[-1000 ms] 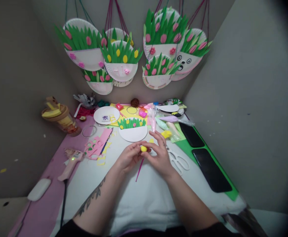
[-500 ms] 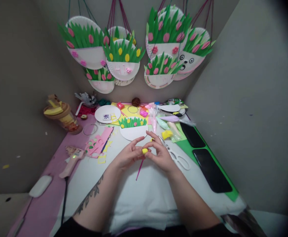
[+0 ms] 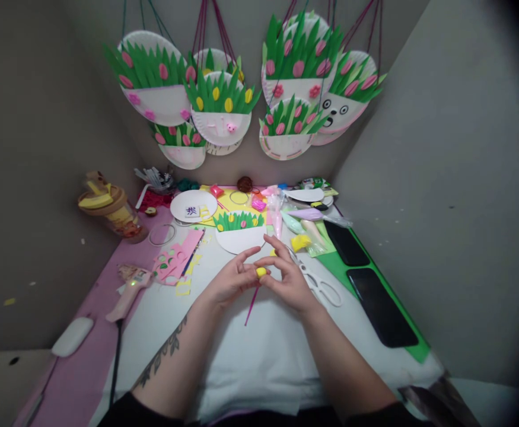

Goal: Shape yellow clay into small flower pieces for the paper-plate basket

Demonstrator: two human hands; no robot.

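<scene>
A small yellow lump of what looks like modelling clay [image 3: 261,272] is pinched between my two hands. My left hand [image 3: 231,277] has its thumb and fingers closed on the lump's left side. From the right, my right hand [image 3: 289,277] grips it with thumb and forefinger, its other fingers raised. Below them a thin magenta stick [image 3: 251,307] lies on the white cloth, its upper end hidden by the hands. Just beyond my fingertips sits a white paper-plate basket [image 3: 240,240] with green paper grass and yellow and pink flowers. White scissors [image 3: 324,287] lie beside my right hand.
A pink glue gun [image 3: 130,290] with its cord and pink paper scraps [image 3: 177,258] are on the left. Two black phone-like slabs [image 3: 381,308] lie at right. A yellow packet [image 3: 301,242] and piping bags [image 3: 303,214] stand behind. Plate baskets [image 3: 221,127] hang on the wall.
Both hands stay almost in place around the yellow clay. My right fingers have shifted slightly, and a bit more of a yellow piece behind them shows. The view has moved a touch.
</scene>
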